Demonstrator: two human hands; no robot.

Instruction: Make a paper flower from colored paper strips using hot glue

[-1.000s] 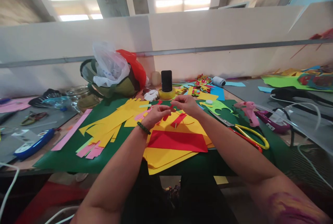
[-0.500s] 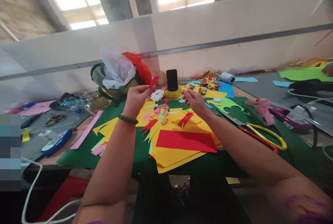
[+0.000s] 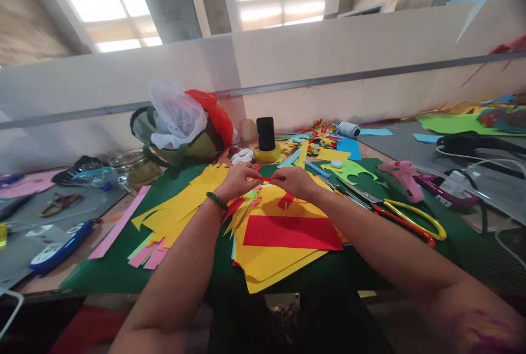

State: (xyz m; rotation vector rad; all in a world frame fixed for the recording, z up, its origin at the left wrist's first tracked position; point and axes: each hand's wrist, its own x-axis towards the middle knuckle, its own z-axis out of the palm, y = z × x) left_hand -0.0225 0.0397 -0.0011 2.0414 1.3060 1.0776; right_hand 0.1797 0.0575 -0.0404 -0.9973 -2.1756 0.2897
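My left hand (image 3: 241, 183), with a green bead bracelet at its wrist, and my right hand (image 3: 295, 181) meet over the middle of the table. Between their fingertips is a small red strip (image 3: 266, 179), paper or felt, pinched from both sides; the fingers hide most of it. Below lies a stack of yellow sheets (image 3: 279, 263) with a wide red rectangle (image 3: 291, 232) across it. A small red piece (image 3: 286, 200) rests higher on the stack. Yellow and pink cut pieces lie under my left hand, partly covered.
Scissors (image 3: 411, 217) with red and yellow handles lie on the right, near a pink glue gun (image 3: 405, 178). At the back a phone (image 3: 265, 133) stands on a yellow tape roll (image 3: 267, 154). A bag (image 3: 176, 148) with plastic bags is back left; a blue-handled tool (image 3: 61, 247) lies left.
My left hand has brought the red strip down and right, and my right hand has moved left to grip it too. The view has shifted slightly.
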